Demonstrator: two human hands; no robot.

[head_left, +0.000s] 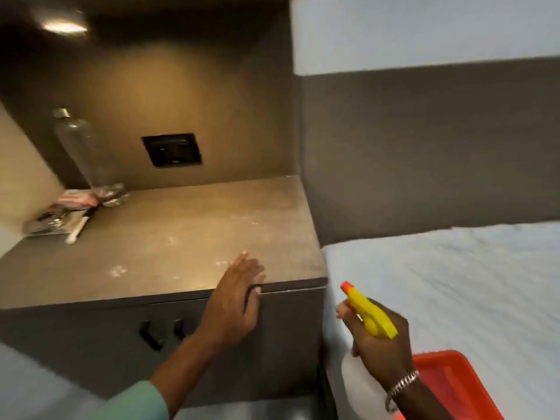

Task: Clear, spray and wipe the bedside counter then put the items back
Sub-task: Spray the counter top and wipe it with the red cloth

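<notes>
The brown bedside counter (169,225) shows pale smudges on its top. At its back left corner stand a clear glass bottle (79,147), some wrapped packets (81,199), a shiny tray (45,224) and a white stick-like item (77,230). My left hand (235,298) lies flat with fingers apart on the counter's front edge, holding nothing. To the right of the counter and below its top, my right hand (380,347) grips a white spray bottle with a yellow trigger head and orange nozzle (368,312), the nozzle pointing up-left.
A bed with a pale sheet (454,283) lies right of the counter, and a red tray (448,386) rests on it under my right wrist. A black wall socket (172,150) is set in the niche's back wall. Two dark handles (163,331) sit on the cabinet front.
</notes>
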